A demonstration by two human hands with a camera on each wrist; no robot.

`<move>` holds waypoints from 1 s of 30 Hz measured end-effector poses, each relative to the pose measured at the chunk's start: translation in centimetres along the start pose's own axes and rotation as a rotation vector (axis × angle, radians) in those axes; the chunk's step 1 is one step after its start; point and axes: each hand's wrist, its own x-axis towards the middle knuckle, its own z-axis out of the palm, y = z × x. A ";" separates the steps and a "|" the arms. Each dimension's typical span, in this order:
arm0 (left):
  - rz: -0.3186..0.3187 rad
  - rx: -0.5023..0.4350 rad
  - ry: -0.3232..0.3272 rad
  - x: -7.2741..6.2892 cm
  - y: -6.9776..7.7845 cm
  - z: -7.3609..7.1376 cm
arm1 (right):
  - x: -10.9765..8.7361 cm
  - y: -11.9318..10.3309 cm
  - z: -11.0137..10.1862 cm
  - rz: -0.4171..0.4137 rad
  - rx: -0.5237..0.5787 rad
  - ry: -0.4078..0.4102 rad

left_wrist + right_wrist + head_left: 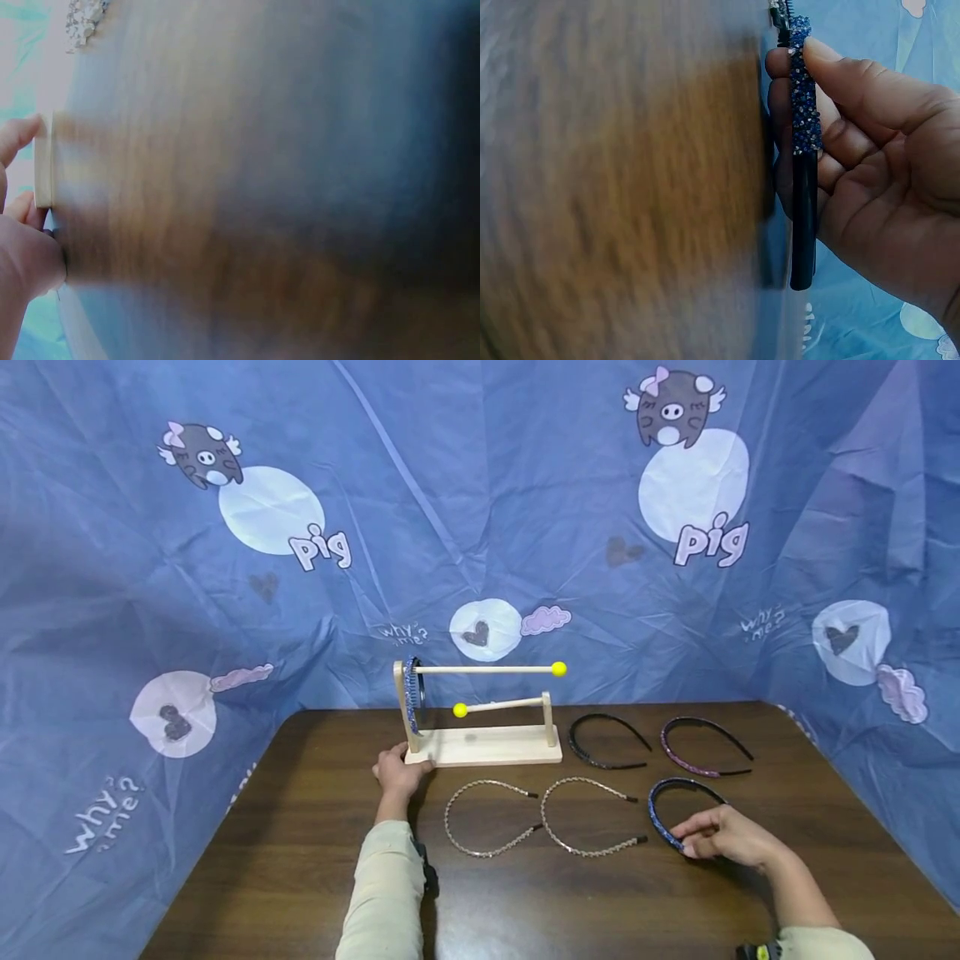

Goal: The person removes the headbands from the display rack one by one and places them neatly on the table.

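Observation:
My right hand (723, 837) pinches a blue glittery headband (658, 814) between thumb and fingers at the right of the table. In the right wrist view, the headband's sparkling band (804, 97) ends in a smooth black tip, with the thumb pressed on the glitter. My left hand (399, 773) grips the left end of a pale wooden stand (487, 747); in the left wrist view its fingers lie about the base's end (43, 161). Another blue glittery headband (410, 693) hangs on the stand's upper peg, against the left post.
Two braided light headbands, one on the left (448, 822) and one beside it (546, 818), lie in front of the stand. Behind them are a black headband (573, 745) and a pink glittery one (678, 760). Yellow balls cap the upper peg (558, 669) and lower peg (461, 711).

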 end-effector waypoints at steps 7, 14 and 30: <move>-0.015 -0.005 -0.002 -0.2 0.0 0.1 | -0.1 0.3 -0.2 -0.004 0.038 -0.004; -0.028 -0.025 -0.005 -0.1 0.0 0.0 | 0.0 -0.2 -0.2 -0.011 0.046 0.016; 0.011 0.004 -0.006 0.2 -0.5 0.2 | 3.4 -4.7 3.9 -0.153 0.114 0.246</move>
